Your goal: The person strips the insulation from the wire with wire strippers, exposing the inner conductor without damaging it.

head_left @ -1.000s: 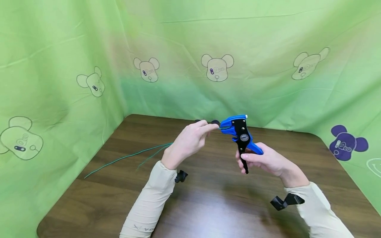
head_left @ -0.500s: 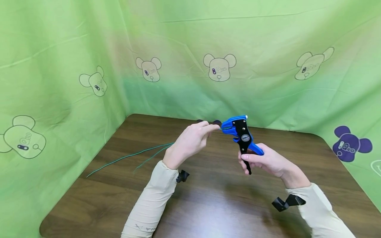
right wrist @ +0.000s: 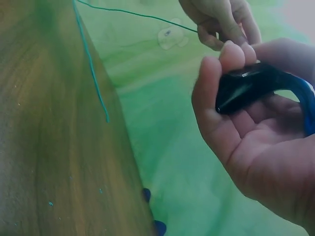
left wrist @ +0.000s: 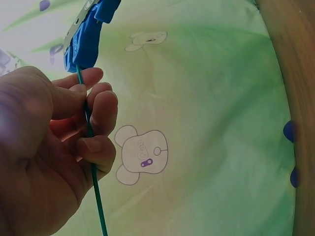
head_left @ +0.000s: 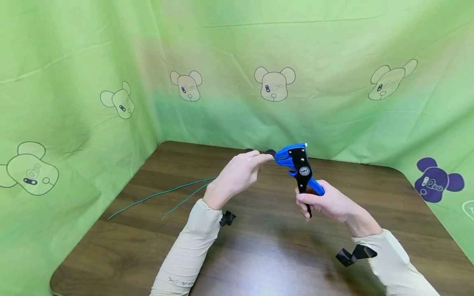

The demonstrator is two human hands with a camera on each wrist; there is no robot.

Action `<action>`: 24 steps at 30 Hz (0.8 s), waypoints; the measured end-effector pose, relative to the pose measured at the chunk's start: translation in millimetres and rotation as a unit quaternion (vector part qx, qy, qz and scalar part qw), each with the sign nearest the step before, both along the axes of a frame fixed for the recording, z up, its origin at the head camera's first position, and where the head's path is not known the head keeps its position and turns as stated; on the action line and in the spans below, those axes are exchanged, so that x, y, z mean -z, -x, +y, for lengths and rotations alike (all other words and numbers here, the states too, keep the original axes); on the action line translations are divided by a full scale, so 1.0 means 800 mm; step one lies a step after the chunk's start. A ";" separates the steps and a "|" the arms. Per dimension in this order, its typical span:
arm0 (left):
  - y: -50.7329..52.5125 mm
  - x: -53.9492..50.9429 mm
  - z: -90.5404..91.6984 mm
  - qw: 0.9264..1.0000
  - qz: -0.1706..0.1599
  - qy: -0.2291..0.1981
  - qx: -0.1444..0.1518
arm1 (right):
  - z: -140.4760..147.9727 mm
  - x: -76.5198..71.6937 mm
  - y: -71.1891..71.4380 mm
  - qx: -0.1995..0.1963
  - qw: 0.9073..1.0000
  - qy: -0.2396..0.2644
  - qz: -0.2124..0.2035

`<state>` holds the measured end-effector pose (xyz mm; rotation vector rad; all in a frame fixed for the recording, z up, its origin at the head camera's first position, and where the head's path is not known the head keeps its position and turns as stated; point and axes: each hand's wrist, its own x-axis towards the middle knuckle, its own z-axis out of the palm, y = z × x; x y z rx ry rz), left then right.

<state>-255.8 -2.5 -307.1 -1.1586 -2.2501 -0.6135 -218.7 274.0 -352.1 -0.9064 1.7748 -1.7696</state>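
A blue and black wire stripper [head_left: 304, 172] stands upright above the table, its handles gripped in my right hand [head_left: 327, 201]. In the right wrist view, fingers curl round the black handle [right wrist: 246, 88]. My left hand [head_left: 235, 174] pinches a thin green wire [left wrist: 89, 115] between thumb and fingers, close to the tool's blue head [left wrist: 86, 42]. The wire's end enters that head, so its tip is hidden. Behind the left hand the wire trails leftward in two strands, one long strand [head_left: 148, 197] and one shorter strand [head_left: 181, 201].
Below the hands is a dark wooden table [head_left: 122, 250] with rounded corners. Tiny green scraps [right wrist: 50, 203] lie on it in the right wrist view. A green cloth [head_left: 222, 49] printed with bear heads hangs round the back and sides. Each wrist wears a black mount [head_left: 355, 254].
The right hand's fingers have closed a little on the stripper's handles, and the blue handle sits slightly nearer the black one. The shorter wire strand swings slightly left. The left hand barely moves.
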 end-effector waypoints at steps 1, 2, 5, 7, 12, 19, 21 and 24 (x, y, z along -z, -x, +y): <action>0.000 0.000 0.000 1.000 -0.002 0.000 -0.001 | -0.001 0.000 0.000 0.003 1.000 0.000 0.000; 0.000 0.000 -0.001 1.000 -0.004 0.000 -0.001 | -0.002 0.000 -0.001 0.009 1.000 -0.002 0.000; 0.000 0.001 -0.001 1.000 -0.010 0.005 -0.001 | -0.004 0.000 -0.003 0.021 1.000 -0.004 -0.005; 0.001 0.001 0.000 1.000 -0.013 0.008 -0.002 | -0.005 0.001 -0.003 0.043 0.999 -0.004 -0.029; 0.003 0.004 0.001 0.999 -0.026 0.022 -0.021 | -0.010 0.005 0.000 0.099 0.990 -0.018 -0.097; 0.005 0.007 0.001 0.998 -0.051 0.031 -0.010 | -0.008 0.008 0.000 0.089 0.990 -0.021 -0.103; 0.005 0.007 0.001 0.998 -0.048 0.027 -0.005 | -0.006 0.007 -0.001 0.085 0.991 -0.016 -0.103; 0.005 0.005 0.002 0.999 -0.043 0.025 0.001 | -0.005 0.005 -0.002 0.078 0.991 -0.008 -0.104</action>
